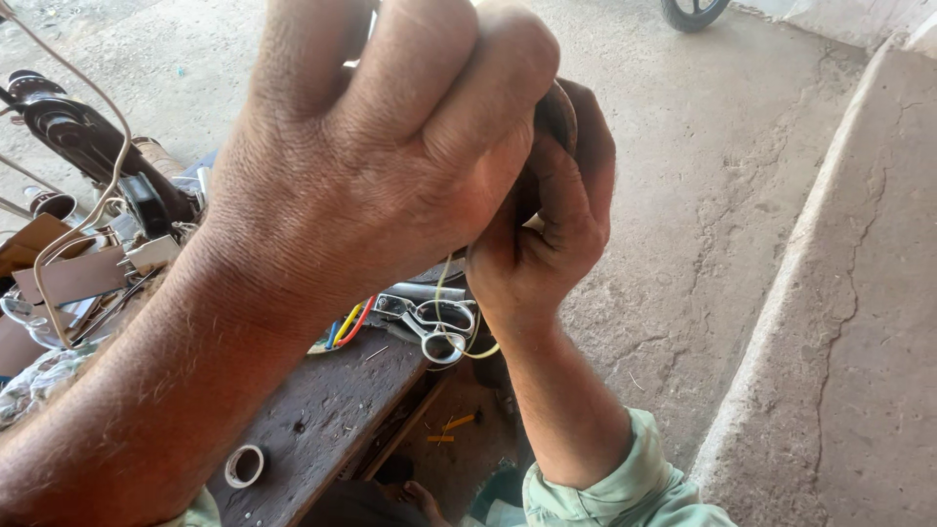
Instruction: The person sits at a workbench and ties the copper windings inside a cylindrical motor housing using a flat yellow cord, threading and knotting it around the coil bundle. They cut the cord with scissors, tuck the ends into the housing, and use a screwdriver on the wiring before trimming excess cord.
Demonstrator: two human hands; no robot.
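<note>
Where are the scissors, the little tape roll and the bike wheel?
scissors (429, 322): head view, on the metal handle loops.
tape roll (244, 466): head view, on the ring's pale rim, lying on the dark board.
wheel (693, 12): head view, on the black tyre at the top edge.

Left hand (381, 146): fills the frame's middle, closed into a fist, back of the hand toward the camera.
Right hand (547, 234): at 3 o'clock of the left, touching it, fingers curled round a dark rounded object (558, 112) mostly hidden between both hands.
Yellow wire (444, 312): hangs down from the hands toward 6 o'clock.
Scissors (429, 322): lie on the dark wooden bench (322, 410), under the hands.
Tape roll (244, 466): on the bench at 7 o'clock.
Coloured wires (346, 324): just beside the scissors, at their 9 o'clock.
</note>
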